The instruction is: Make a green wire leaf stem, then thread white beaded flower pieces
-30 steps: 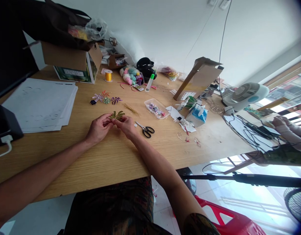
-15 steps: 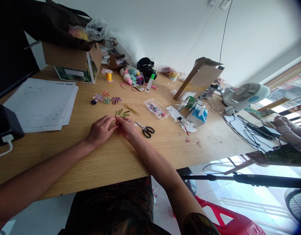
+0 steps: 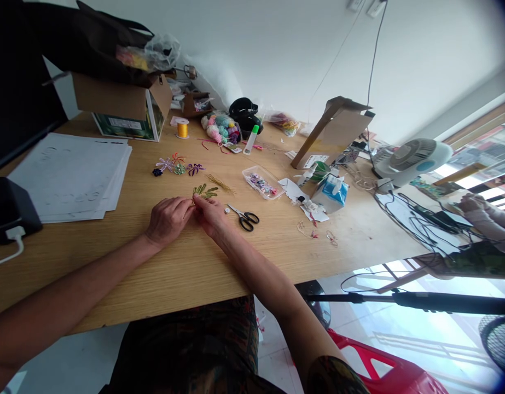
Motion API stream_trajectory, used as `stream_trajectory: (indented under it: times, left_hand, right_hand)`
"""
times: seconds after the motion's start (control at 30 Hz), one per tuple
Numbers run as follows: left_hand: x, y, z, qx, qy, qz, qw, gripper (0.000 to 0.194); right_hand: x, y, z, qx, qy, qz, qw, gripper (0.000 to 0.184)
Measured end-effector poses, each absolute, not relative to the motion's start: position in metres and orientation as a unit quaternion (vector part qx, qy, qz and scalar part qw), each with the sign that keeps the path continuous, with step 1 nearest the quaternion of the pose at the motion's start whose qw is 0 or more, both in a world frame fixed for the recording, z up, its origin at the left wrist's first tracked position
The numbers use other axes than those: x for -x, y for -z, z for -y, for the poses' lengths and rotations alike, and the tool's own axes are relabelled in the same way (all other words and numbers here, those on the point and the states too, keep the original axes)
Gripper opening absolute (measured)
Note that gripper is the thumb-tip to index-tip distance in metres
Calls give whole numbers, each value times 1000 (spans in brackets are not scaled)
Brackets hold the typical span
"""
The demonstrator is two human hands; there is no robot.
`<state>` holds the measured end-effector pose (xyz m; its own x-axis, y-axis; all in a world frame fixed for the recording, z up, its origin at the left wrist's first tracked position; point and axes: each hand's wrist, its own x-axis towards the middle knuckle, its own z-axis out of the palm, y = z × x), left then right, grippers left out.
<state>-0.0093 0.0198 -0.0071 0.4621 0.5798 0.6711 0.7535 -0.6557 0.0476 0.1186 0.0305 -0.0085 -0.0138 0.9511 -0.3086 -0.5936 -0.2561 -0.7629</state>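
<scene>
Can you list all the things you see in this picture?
wooden table: 1, light brown, under everything
green leaf sprig: 1, green, at the fingertips
gold wire bundle: 1, gold, just beyond the sprig
small craft flowers: 5, mixed colours, farther up the table
scissors: 1, black handles, right of the hands
bead tray: 1, clear, right of the flowers
yarn bundle: 1, multicoloured, far edge
paper stack: 1, white, left side
tissue box: 1, blue and white, right side
cardboard box: 1, brown, far left corner
co-worker's hand: 1, far right
left hand: 1, beside the right hand
right hand: 1, pinching the sprig
</scene>
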Motion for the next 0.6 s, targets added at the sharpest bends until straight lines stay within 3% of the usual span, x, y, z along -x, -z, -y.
stream_trajectory:
  times: [0.4,0.5,0.6]
  left_hand:
    - [4,4,-16,827,334,448,66,25]
    - [1,3,-19,799,368,474,-22,19]
    - [-3,-1,-22,707,437,512,-218,14]
  right_hand:
    - [-113,13,-29,407,-652,245,591,31]
    - [-114,13,-28,422,-638,275,582,34]
    - [-115,13,-27,427,-623,301,583,36]
